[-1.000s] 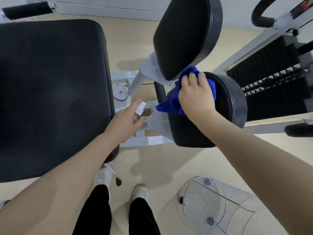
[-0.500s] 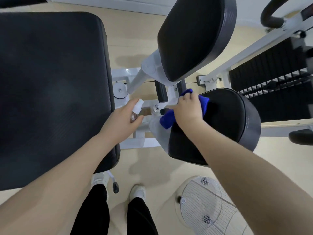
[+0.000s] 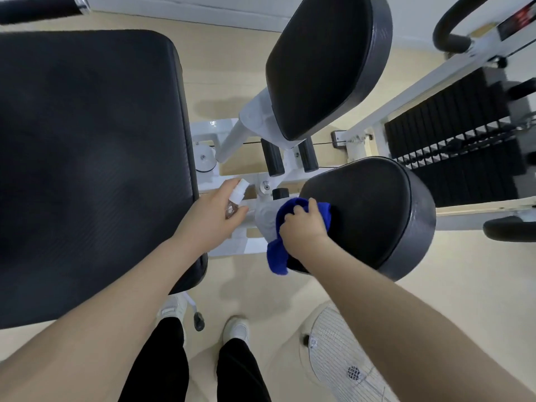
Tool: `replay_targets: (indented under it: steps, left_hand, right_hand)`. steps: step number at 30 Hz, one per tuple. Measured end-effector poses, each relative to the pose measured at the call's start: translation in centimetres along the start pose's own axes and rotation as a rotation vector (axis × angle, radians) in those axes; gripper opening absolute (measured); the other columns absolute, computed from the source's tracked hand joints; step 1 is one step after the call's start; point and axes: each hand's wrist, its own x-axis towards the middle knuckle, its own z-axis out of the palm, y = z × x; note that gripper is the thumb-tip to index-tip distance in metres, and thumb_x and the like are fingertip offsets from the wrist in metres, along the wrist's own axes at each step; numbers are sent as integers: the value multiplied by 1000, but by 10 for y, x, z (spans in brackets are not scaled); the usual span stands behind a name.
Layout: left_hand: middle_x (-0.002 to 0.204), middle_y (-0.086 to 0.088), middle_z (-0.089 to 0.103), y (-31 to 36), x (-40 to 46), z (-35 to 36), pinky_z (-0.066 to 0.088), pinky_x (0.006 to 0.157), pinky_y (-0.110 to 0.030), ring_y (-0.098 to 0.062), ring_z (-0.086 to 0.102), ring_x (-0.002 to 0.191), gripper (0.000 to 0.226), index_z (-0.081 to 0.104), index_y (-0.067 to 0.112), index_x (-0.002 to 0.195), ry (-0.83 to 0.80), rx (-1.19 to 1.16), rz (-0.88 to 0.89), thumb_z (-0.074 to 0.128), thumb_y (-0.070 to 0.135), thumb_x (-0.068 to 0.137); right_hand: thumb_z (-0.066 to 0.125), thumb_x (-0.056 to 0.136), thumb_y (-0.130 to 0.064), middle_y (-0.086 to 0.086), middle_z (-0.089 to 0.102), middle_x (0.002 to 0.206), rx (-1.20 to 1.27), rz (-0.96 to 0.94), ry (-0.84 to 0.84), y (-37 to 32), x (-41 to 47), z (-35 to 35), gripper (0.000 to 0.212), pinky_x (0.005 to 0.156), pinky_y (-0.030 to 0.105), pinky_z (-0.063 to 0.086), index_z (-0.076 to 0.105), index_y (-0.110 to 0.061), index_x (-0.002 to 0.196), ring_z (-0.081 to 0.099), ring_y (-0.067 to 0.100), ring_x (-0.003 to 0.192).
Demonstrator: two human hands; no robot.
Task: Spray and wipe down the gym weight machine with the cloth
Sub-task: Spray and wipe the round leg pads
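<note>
My right hand point(image 3: 304, 227) grips a blue cloth point(image 3: 277, 258) and presses it against the left edge of the lower black pad point(image 3: 374, 216) of the weight machine. Part of the cloth hangs down below the pad's edge. My left hand point(image 3: 213, 219) holds a small spray bottle point(image 3: 236, 197) with a white nozzle, just left of the cloth and above the white frame point(image 3: 232, 134). A second black pad point(image 3: 327, 59) stands higher, behind the first one.
A large black seat pad point(image 3: 87, 158) fills the left. The black weight stack point(image 3: 452, 152) sits at the right beside a white beam and black handles. A white fan grille point(image 3: 345, 358) lies on the floor at the lower right. My feet stand below.
My right hand has dragged the cloth from the top of the lower pad down to its left edge. The left hand has kept the bottle in about the same place.
</note>
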Motion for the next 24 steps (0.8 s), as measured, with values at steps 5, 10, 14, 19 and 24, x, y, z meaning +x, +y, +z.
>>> replay_targets:
  steps: [5,10,14,19,24]
  left_hand:
    - [82,4,54,10,-7,3,40,67,-32,-16,52,76,48,36,22,137,-16,16,1,52,27,92]
    - [85,5,53,23,-7,9,42,67,-33,-21,53,80,47,36,24,135,-12,12,25,51,29,92]
    - [93,5,54,22,-9,14,47,72,-36,-21,56,86,49,33,24,137,-16,38,32,50,30,92]
    - [75,8,49,10,-14,18,38,62,-30,-14,49,68,48,38,24,135,23,52,34,53,30,91]
    - [70,15,45,16,-17,24,34,61,-29,-7,46,63,47,38,22,135,20,66,42,52,30,92]
  right_hand:
    - [41,95,-30,10,44,137,-113,293,227,65,-32,-35,38,108,53,20,51,-15,129,29,36,131]
    - [37,96,-28,14,33,144,-85,403,408,66,-48,-29,42,108,63,13,45,-12,134,20,40,134]
    - [38,95,-31,15,27,147,-41,105,245,-1,-38,35,47,109,64,2,41,-11,137,14,39,137]
    - [42,94,-28,13,30,147,-245,8,370,19,-34,49,40,112,57,7,51,-13,130,19,37,136]
    - [53,82,-27,6,55,130,-267,391,853,73,-50,14,35,100,48,23,65,-14,113,42,32,117]
